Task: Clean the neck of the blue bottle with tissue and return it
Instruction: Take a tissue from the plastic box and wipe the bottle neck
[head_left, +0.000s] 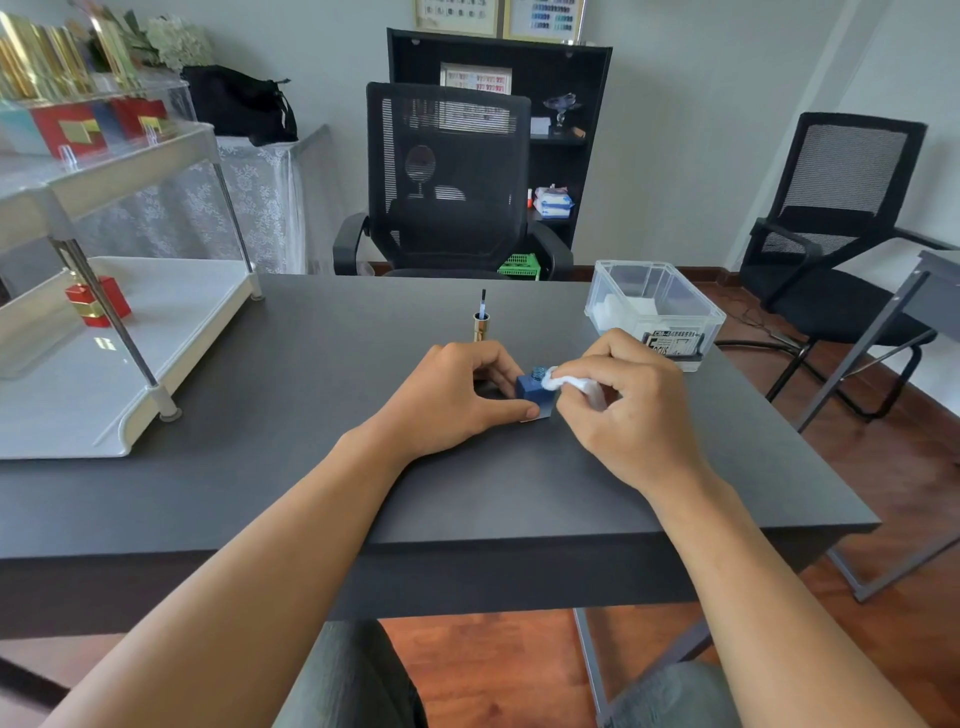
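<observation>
While a white two-tier shelf rack (62, 374) fills the left of the frame, carrying a red and gold box (98, 307) on its lower tray and more red boxes (70, 130) at upper left, a person seated at a dark grey table (260, 467) works on a small bottle at centre frame. Just left of centre, the left hand (457, 400) is curled around the blue bottle (534, 388), thumb against its near lower edge and fingers on its far side, pinning it upright on the tabletop. Above that hand, a gold cap with its brush (481, 317) pointing up stands on the table, apart from the bottle. An empty black mesh office chair (449, 176) faces the table at upper centre, in front of a black shelving unit (566, 130). Right of centre, the right hand (631, 400) is pinched shut on a wad of white tissue (563, 383), whose tip touches the bottle's open threaded neck (540, 371); whether the tissue wraps the neck or only meets its side is hard to tell from this angle. Beyond that hand, a clear plastic storage box (654, 306) sits near the table's far right edge, with white pads inside. A second black chair (836, 223) stands on the wooden floor (909, 467) at far right.
</observation>
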